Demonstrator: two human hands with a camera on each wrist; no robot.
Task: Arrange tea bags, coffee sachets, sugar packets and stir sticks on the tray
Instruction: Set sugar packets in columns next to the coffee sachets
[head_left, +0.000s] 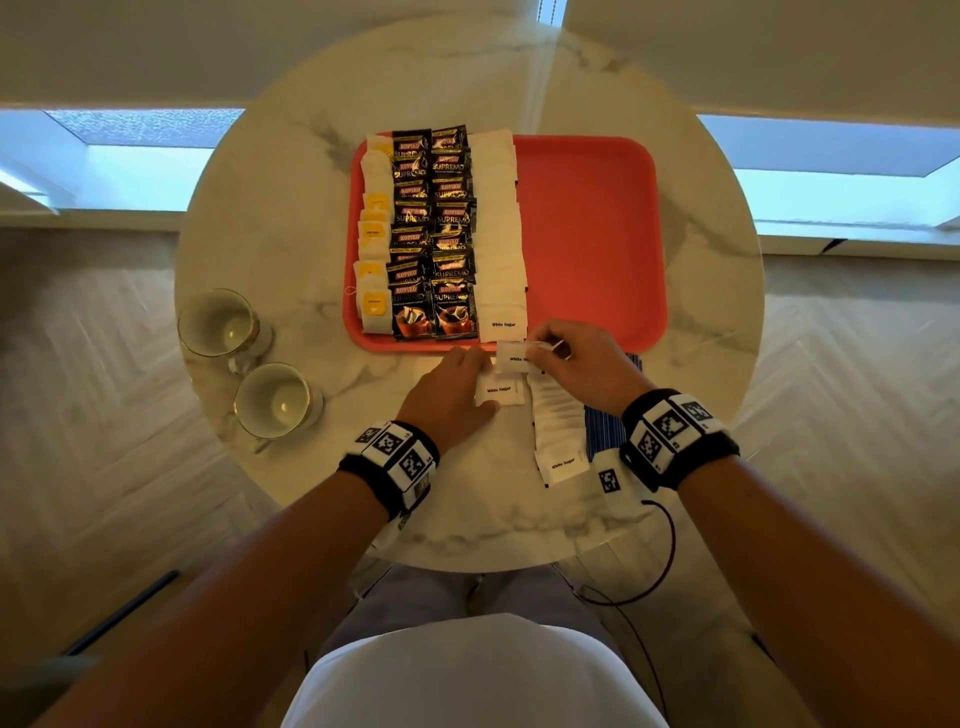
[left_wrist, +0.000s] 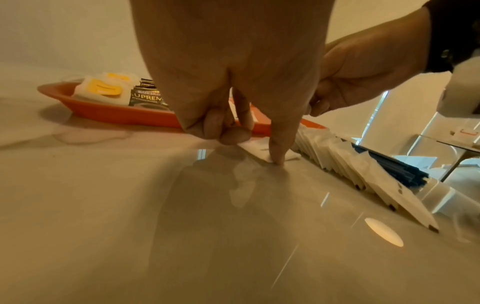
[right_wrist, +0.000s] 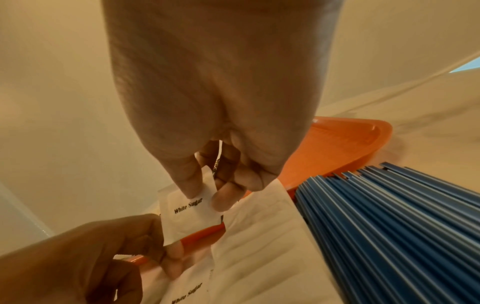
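Right hand (head_left: 576, 358) pinches one sugar packet (head_left: 513, 357); left hand (head_left: 451, 395) presses another (head_left: 498, 391) flat

A round marble table (head_left: 649, 218) carried it all, and on it sat the red tray (head_left: 592, 228), pushed toward the far side. To the left stood two empty cups (head_left: 218, 325), one just nearer than the other. Close to the near edge lay a lone sugar packet (head_left: 500, 391), then a fanned row of sugar packets (head_left: 558, 431), and just beside them the blue stir sticks (head_left: 602, 428).
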